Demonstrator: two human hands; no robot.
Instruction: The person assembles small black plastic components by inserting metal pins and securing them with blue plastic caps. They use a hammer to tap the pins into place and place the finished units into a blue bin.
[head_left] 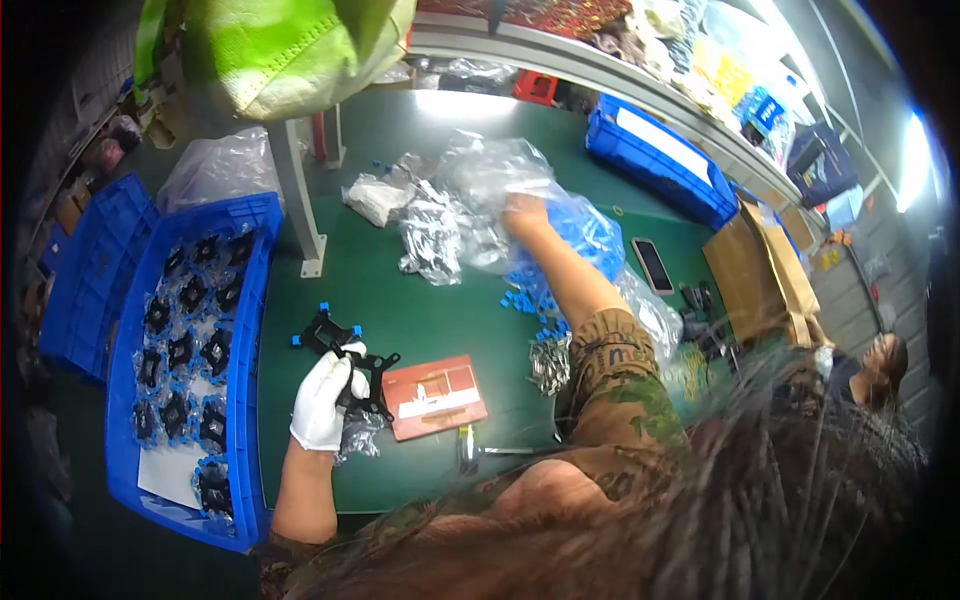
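Head view: a green table seen from above, with two hands at work.
Blue bin (262, 330): on the left, long and deep. It holds many black parts with blue bits, some in clear bags, and a white sheet at its near end.
Left hand (322, 402): it wears a white glove. It is closed around a black bracket.
Black bracket (368, 378): near the middle left of the table, in the gloved hand. It looks like thin flat metal with arms, so I judge it light and stiff, not easy to break. A good place to hold it is the middle, away from the thin arm tips.
Second bracket (322, 332): lies flat just behind the hand, with little blue caps at its corners.
Red card (435, 396): a flat red-brown rectangle with a pale strip on it, just right of the bracket.
Small bag (550, 362): clear, full of shiny metal bits, near the red card.
Right hand (524, 213): bare, reaching far into the clear bags (480, 185). I cannot tell if it is holding anything.
Blue caps (585, 240): a heap in a clear bag. They look tiny, light and easy to spill.
Phone (652, 264): dark, flat, right of the caps.
Cardboard box (755, 270): brown, at the right edge.
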